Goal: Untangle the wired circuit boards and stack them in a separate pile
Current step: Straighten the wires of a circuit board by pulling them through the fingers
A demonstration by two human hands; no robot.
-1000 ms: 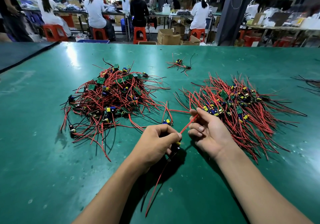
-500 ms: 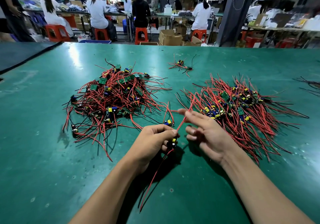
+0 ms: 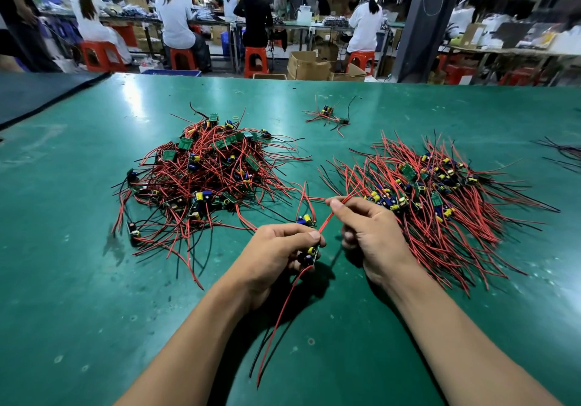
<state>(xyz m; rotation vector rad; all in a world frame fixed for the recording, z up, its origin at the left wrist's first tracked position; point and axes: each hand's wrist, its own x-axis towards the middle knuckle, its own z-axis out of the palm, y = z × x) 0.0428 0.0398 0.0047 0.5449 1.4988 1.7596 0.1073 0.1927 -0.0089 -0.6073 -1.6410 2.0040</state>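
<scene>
Trouble could come from pulling hard: the red wire [image 3: 327, 222] might rip off the board [image 3: 309, 253]. Your left hand [image 3: 276, 251] grips that board just above the table [image 3: 78, 279]; fingers [image 3: 358, 207] of your right hand [image 3: 374, 232] pinch the wire. It may be caught in the messy pile [image 3: 204, 179]; hard to tell.

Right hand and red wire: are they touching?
Touching. The head view shows the right hand pinching the red wire between thumb and finger; the left hand grips its board.
</scene>
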